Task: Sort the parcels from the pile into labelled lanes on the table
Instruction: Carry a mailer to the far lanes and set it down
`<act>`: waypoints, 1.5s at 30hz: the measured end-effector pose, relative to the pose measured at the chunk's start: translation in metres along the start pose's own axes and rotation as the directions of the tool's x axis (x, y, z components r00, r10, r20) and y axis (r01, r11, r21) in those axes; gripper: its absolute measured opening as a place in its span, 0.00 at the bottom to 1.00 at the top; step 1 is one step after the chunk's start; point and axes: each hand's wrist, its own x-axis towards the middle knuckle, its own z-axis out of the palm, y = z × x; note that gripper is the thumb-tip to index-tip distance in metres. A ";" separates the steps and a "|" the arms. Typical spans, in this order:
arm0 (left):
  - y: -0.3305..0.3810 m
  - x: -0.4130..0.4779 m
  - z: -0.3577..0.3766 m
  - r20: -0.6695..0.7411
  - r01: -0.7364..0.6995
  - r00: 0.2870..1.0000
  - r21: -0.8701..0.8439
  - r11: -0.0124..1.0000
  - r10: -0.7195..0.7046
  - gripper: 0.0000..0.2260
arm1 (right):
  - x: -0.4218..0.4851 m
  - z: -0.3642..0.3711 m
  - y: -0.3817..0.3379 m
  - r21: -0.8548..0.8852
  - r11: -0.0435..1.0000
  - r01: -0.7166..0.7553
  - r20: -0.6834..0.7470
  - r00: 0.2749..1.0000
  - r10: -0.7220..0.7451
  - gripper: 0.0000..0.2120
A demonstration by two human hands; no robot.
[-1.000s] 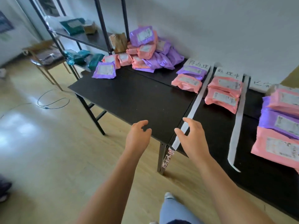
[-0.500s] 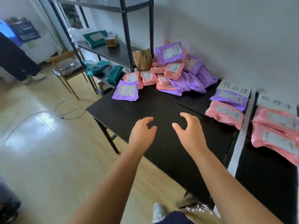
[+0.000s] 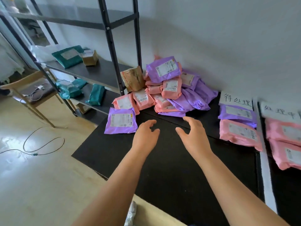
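Observation:
A pile of pink and purple parcels (image 3: 171, 88) leans against the wall at the back of the black table (image 3: 162, 168). One purple parcel (image 3: 121, 120) lies flat at the pile's left front. My left hand (image 3: 145, 136) and my right hand (image 3: 193, 136) hover over the table just short of the pile, fingers loosely spread, holding nothing. To the right, a handwritten paper label (image 3: 236, 100) heads a lane with a purple parcel (image 3: 237, 114) and a pink parcel (image 3: 241, 134). A second label (image 3: 278, 110) heads the neighbouring lane with pink parcels (image 3: 286, 144).
A white strip (image 3: 264, 168) divides the two lanes. A black metal shelf (image 3: 97, 72) at the left holds green parcels and a brown box. A taped brown parcel (image 3: 133, 79) leans beside the pile. A wooden chair (image 3: 29, 92) and a cable (image 3: 40, 144) occupy the floor.
I have stepped closer to the pile and turned left; both hands have reached forward over the table toward the parcels. The right-hand lanes have slid toward the frame edge.

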 end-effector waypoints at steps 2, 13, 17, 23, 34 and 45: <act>-0.002 0.031 -0.014 0.056 -0.042 0.998 0.021 0.999 0.041 0.20 | 0.016 0.015 -0.011 0.025 0.998 -0.055 -0.046 0.997 0.056 0.24; 0.000 0.160 -0.040 0.287 -0.142 0.950 0.038 0.989 0.125 0.20 | 0.080 0.066 -0.037 0.070 0.949 -0.306 -0.101 0.945 0.312 0.24; 0.012 0.199 -0.020 0.315 -0.117 0.944 0.054 0.992 0.094 0.20 | 0.125 0.061 -0.028 0.039 0.946 -0.321 -0.113 0.939 0.323 0.22; 0.034 0.260 0.014 0.304 -0.047 0.952 0.044 0.998 0.032 0.22 | 0.206 0.058 0.002 -0.012 0.926 -0.378 -0.022 0.926 0.378 0.23; 0.048 0.341 0.070 0.293 0.009 0.955 0.149 0.989 -0.053 0.14 | 0.324 0.078 0.049 -0.030 0.899 -0.437 0.038 0.898 0.438 0.21; 0.048 0.337 0.078 0.324 -0.018 0.946 0.114 0.993 -0.020 0.17 | 0.341 0.087 0.045 0.068 0.878 -0.475 0.034 0.880 0.473 0.13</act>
